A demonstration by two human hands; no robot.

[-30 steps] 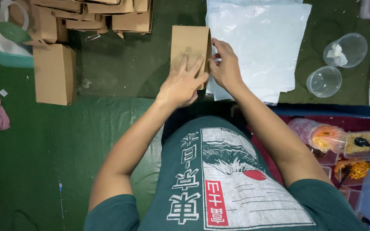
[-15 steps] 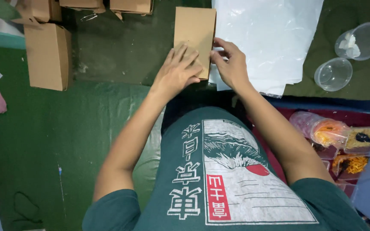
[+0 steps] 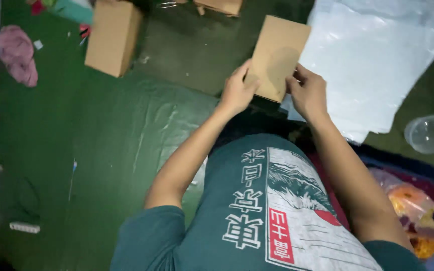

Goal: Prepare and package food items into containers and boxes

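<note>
**Q:** Log the floor, left to right, everything placed off the flat brown cardboard piece [image 3: 279, 55].

**A:** Far left of it, a crumpled pink cloth [image 3: 17, 56] on the green floor covering [image 3: 101, 150]. Nearer, still left of it, a closed brown cardboard box [image 3: 112, 36]. Then the flat piece itself, top centre, straight ahead of my chest. Right of it and partly under its edge, a stack of white plastic sheets [image 3: 377, 65]. Further right and lower, a clear round plastic container [image 3: 429, 133].

**Q:** Which way does the piece lie from your fingers?

**A:** It runs up and away from both hands, long axis tilted to the upper right. My hands sit at its near, lower end. Left hand [image 3: 237, 92] at the lower-left corner, right hand [image 3: 308, 93] at the lower-right edge. Neither is clearly nearer; both touch it.

**Q:** Finger state?

**A:** Left fingers closed narrow on the corner, thumb over the face. Right fingers curled on the right edge, pinching it. Both hold the piece. It seems lifted slightly at the far end, though I cannot tell for sure.
</note>
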